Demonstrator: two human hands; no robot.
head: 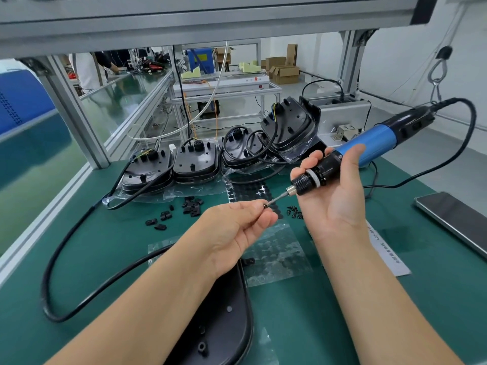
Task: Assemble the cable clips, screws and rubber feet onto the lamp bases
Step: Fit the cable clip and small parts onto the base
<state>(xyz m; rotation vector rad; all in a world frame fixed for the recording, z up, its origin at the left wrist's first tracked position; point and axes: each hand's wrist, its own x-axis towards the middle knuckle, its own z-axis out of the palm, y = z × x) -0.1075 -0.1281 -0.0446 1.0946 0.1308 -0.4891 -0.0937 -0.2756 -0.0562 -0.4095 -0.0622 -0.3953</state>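
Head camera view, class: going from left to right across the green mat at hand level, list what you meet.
Scattered black cable clips → left hand pinching a screw → loose screws → right hand holding the blue electric screwdriver → phone lying flat.

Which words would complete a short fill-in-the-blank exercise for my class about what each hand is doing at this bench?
1. The right hand holds an electric screwdriver with a ____ body.
2. The left hand pinches a small ____ at the driver's bit.
3. Loose cable clips lie on the ____ mat.

Missing words: blue; screw; green
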